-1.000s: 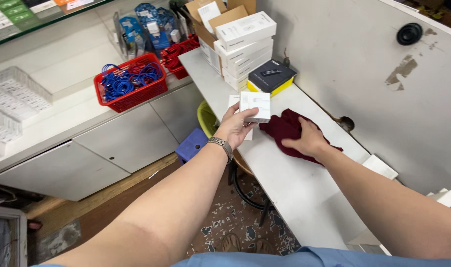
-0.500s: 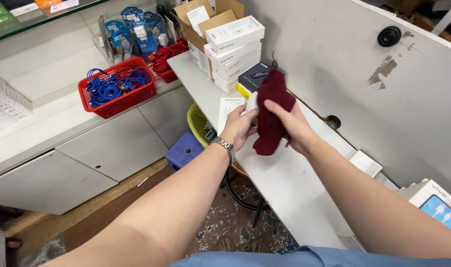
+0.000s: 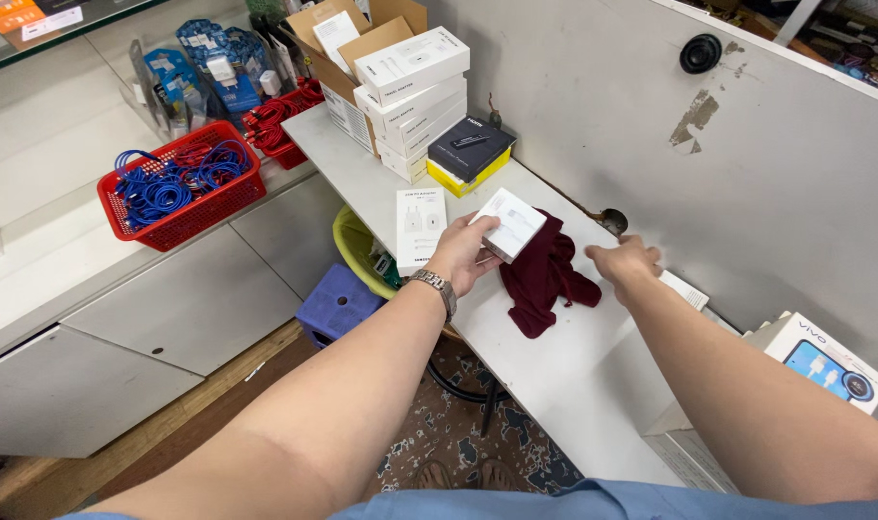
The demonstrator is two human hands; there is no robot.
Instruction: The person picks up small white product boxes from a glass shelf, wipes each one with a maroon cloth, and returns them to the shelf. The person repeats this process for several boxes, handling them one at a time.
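Small white box (image 3: 509, 223): held in the left hand (image 3: 463, 252), raised slightly above the white table (image 3: 574, 385), over the left edge of the dark red cloth (image 3: 547, 273).

Nearest the camera, both bare forearms extend forward from a blue garment at the bottom edge of the view. The left forearm runs diagonally up and to the right, with a metal wristwatch (image 3: 433, 285) on the wrist. The left grip is closed on the near side of the small white box, thumb on top, fingers underneath; the box is tilted.

The right forearm reaches further across the table. The right hand (image 3: 626, 261) is palm down, fingers loosely curled, just beside the right edge of the dark red cloth. It holds nothing; contact with the cloth cannot be confirmed.

The dark red cloth lies crumpled on the table between the two hands. A flat white package (image 3: 421, 228) lies on the table just left of the left hand.

Further along the table: a black and yellow box (image 3: 471, 153), then a stack of white boxes (image 3: 412, 96), then open cardboard cartons (image 3: 348, 43) at the far end.

Left of the table, a red basket (image 3: 181, 183) containing blue cables rests on a lower counter. A yellow-green bin (image 3: 354, 248) and a blue stool (image 3: 337, 304) stand below the table edge.
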